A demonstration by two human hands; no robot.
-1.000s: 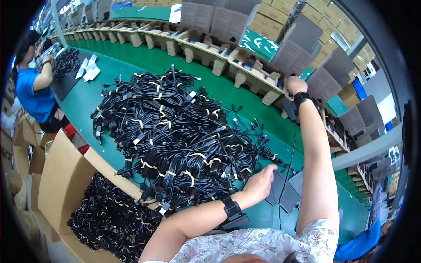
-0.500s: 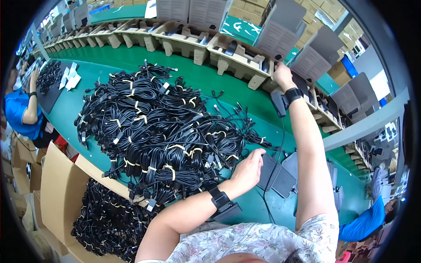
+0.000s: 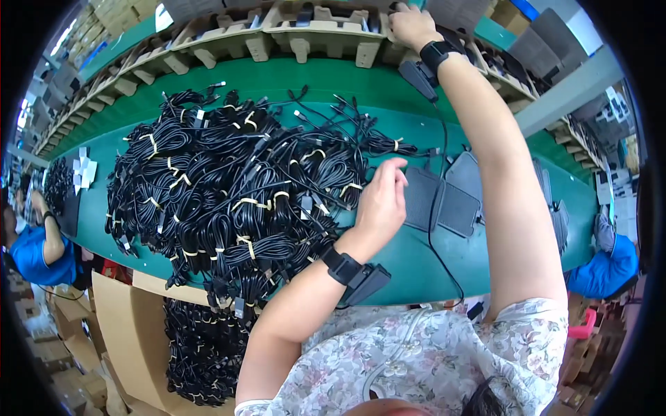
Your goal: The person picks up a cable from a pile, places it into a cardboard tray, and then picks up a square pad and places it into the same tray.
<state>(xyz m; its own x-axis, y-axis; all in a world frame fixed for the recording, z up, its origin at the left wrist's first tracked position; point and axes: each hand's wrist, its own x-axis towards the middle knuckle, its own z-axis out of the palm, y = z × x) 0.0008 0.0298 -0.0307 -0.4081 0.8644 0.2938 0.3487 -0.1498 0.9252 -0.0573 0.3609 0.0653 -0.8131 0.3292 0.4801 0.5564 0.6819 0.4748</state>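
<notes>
My left hand (image 3: 381, 202) hovers by the right edge of a big pile of black cables (image 3: 229, 187), fingers loosely extended and holding nothing. The cables are coiled and tied with pale bands. My right hand (image 3: 414, 28) is stretched far forward to the row of cardboard trays (image 3: 322, 40). Its fingers are bent over a tray's end beside something dark, which I cannot make out. Each wrist wears a black strap with a small device; a thin black cord (image 3: 431, 239) trails from the right one. Flat black pads (image 3: 454, 208) lie right of my left hand.
A cardboard box (image 3: 132, 326) full of more cables stands at the table's near left edge. Grey printed flaps (image 3: 544, 45) rise behind the trays. A slanting metal post (image 3: 572, 93) is at the right. People in blue work at the far left (image 3: 45, 256) and right (image 3: 605, 267).
The whole view has shifted, with the trays now higher in it. My right hand stays at the trays, its fingers more bent. My left hand remains beside the cable pile.
</notes>
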